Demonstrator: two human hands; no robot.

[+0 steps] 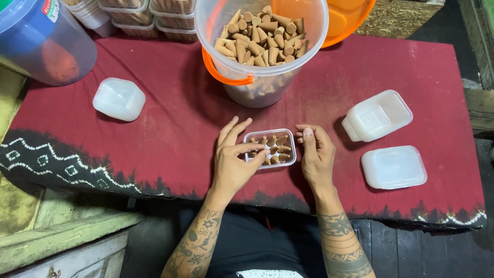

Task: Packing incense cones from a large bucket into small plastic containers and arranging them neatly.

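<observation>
A small clear plastic tub (290, 135) with several brown cones in it sits on the red cloth (170, 128) near the front edge. My left hand (234, 159) rests at the tub's left side, thumb and forefinger reaching onto its rim over the cones. My right hand (315, 152) is beside the tub's right edge, fingers curled at the corner. Just behind stands a clear bucket (257, 87) with an orange handle, filled with the same brown cones (262, 38).
A stack of empty clear tubs (376, 116) and a stack of lids (394, 167) lie at the right. One upturned tub (119, 99) sits at the left. A blue-lidded jar (43, 41), an orange bucket (350, 18) and filled tubs (154, 18) stand at the back.
</observation>
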